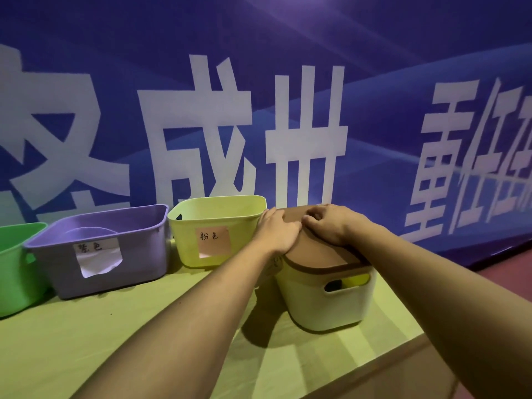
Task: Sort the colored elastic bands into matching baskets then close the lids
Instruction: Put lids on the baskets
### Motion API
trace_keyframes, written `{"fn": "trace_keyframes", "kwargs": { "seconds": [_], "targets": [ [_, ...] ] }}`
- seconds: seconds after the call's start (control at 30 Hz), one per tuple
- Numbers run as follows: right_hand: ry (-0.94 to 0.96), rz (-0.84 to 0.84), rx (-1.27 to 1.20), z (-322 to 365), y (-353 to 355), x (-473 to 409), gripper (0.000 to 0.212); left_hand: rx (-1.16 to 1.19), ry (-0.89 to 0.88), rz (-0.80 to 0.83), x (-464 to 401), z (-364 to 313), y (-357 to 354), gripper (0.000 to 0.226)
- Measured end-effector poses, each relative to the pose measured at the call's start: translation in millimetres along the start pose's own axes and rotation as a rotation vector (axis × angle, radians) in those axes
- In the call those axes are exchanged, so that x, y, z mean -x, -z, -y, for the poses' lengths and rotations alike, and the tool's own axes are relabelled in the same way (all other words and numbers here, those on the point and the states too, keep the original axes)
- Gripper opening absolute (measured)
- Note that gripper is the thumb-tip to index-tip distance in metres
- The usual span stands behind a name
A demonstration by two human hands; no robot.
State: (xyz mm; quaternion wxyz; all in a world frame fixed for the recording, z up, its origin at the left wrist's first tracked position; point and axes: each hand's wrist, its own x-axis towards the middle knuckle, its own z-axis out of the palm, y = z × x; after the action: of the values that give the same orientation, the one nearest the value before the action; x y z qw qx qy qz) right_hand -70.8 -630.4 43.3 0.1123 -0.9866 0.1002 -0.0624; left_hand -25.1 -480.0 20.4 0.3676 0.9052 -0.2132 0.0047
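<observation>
A cream basket [331, 300] stands at the right of the table with a brown lid [319, 254] on top of it. My left hand [277, 230] lies flat on the lid's left part, fingers straight. My right hand [328, 223] presses on the lid's far side with its fingers bent. To the left stand a yellow-green basket [221, 226] with a pink label, a purple basket [100, 251] with a white label and a green basket [17, 269] at the frame edge, all without lids. No elastic bands are visible.
The table [144, 341] has a yellow-green cloth and its right edge runs diagonally near the cream basket. A blue banner [259, 96] with large white characters hangs right behind the baskets.
</observation>
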Motion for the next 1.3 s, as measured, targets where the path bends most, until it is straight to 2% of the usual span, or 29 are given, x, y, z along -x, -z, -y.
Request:
{"fn": "trace_keyframes", "kwargs": {
  "seconds": [0.1,0.17,0.33,0.53,0.77,0.97,1.1,1.3],
  "targets": [
    [0.011,-0.201,0.045,5,6,13,0.054,0.257,0.023,-0.097,12,3,1,0.057],
    [0.049,-0.273,0.060,16,11,23,0.053,0.402,0.041,-0.173,26,10,8,0.053],
    [0.201,-0.277,-0.013,74,13,43,0.056,0.351,0.037,-0.360,66,58,57,0.038],
    [0.396,-0.281,-0.146,187,-22,54,0.054,0.277,0.119,-0.535,135,141,135,0.027],
    [0.546,-0.189,-0.358,344,-91,88,0.043,0.002,0.326,-0.696,237,233,228,0.035],
    [0.632,-0.113,-0.357,445,-130,123,0.054,-0.342,0.503,-0.699,336,316,305,0.043],
    [0.671,-0.066,-0.336,494,-153,152,0.054,-0.583,0.661,-0.646,390,360,339,0.044],
    [0.739,-0.035,-0.248,532,-170,186,0.053,-0.821,0.900,-0.644,438,395,362,0.032]
  ]
}}
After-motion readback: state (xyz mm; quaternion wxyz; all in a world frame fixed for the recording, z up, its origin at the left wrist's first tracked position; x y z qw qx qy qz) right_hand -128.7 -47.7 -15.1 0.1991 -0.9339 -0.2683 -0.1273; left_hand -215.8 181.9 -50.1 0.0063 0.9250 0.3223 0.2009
